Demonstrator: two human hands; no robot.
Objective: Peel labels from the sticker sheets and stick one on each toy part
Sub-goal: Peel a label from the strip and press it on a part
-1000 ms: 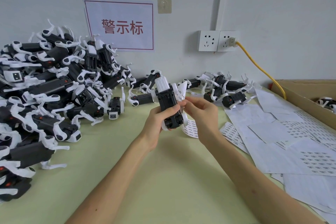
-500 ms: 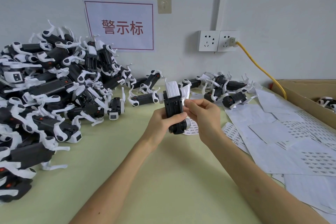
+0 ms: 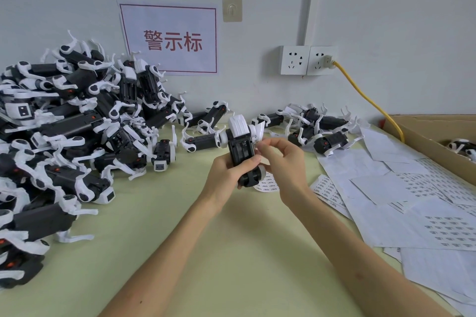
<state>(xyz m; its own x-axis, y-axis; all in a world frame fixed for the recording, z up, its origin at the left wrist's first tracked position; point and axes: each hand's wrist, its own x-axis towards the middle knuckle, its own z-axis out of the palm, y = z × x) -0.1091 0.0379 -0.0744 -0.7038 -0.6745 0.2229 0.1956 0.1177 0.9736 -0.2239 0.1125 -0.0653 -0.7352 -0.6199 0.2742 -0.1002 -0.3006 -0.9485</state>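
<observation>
One toy part (image 3: 240, 148) sits gripped in the left hand (image 3: 226, 175) while the right hand (image 3: 282, 162) pinches a label strip (image 3: 259, 130) beside it.

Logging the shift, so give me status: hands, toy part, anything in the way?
Left hand grips toy part, white end up. Right hand pinches sticker strip beside it. Nothing blocking.

Pale green table (image 3: 159, 226). Just beside the cardboard box (image 3: 425, 145) lie sticker sheets (image 3: 381, 188); toy parts (image 3: 77, 123) are heaped well apart from it.
</observation>
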